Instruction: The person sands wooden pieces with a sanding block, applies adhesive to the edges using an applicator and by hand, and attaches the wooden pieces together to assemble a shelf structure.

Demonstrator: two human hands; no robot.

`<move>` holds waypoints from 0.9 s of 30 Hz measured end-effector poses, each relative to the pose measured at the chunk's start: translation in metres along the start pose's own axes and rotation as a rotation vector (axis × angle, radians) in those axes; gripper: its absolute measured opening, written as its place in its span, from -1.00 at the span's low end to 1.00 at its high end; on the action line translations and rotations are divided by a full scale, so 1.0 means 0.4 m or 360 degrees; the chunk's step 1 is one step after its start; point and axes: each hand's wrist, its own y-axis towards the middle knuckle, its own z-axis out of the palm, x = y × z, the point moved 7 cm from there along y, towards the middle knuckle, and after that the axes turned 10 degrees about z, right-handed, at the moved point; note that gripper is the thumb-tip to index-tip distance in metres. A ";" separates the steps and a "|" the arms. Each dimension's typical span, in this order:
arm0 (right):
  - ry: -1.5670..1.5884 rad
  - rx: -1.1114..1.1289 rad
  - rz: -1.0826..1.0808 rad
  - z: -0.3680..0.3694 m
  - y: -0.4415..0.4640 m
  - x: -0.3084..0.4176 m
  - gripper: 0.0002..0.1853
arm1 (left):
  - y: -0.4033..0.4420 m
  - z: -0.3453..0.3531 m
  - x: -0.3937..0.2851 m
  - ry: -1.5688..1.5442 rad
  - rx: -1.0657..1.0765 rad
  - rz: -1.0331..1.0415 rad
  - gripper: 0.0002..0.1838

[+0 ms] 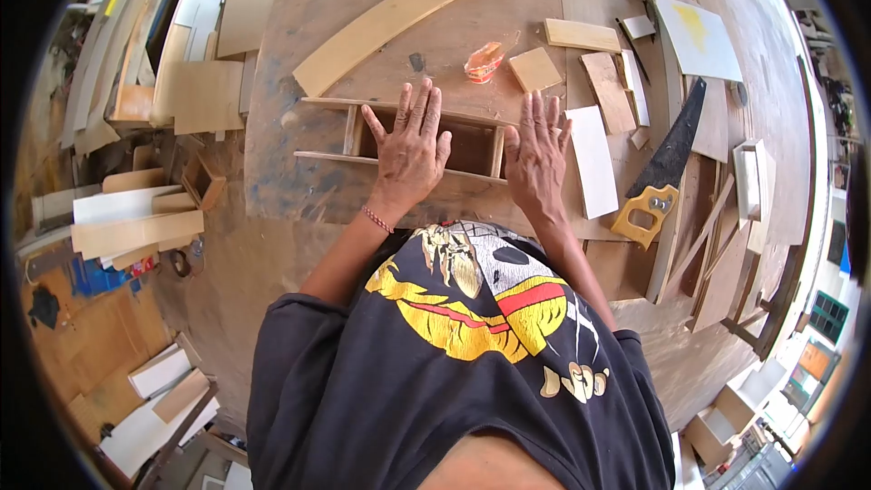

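A small wooden frame [336,158] lies on the workbench in front of me, made of two long thin rails joined by short crosspieces. Its rails run past the left crosspiece [350,130]. Across the middle of the frame rests my left hand [410,147], flat with fingers stretched away from me and a beaded band on the wrist. My right hand [537,163] is open too, laid over the frame's right end just beyond the other crosspiece [497,152]. The rails' right ends are hidden beneath it. Neither hand grasps anything.
A handsaw [667,159] with a yellow handle lies to the right, near a white board [593,161]. Beyond the frame are a long curved board [399,18], an orange-and-clear plastic packet [484,63] and a square wood block [535,70]. Offcuts [136,218] are piled at left.
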 end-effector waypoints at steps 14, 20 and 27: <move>-0.0251 0.0171 -0.0094 0.083 0.014 0.038 -0.38 | -0.007 0.018 0.025 0.0008 0.0108 -0.0093 -0.36; -0.0248 0.0155 -0.0094 0.078 0.016 0.044 -0.39 | -0.005 0.016 0.024 0.0008 0.0100 -0.0093 -0.36; -0.0194 0.0149 -0.0103 0.074 0.015 0.037 -0.37 | -0.006 0.012 0.024 0.0002 0.0090 -0.0087 -0.36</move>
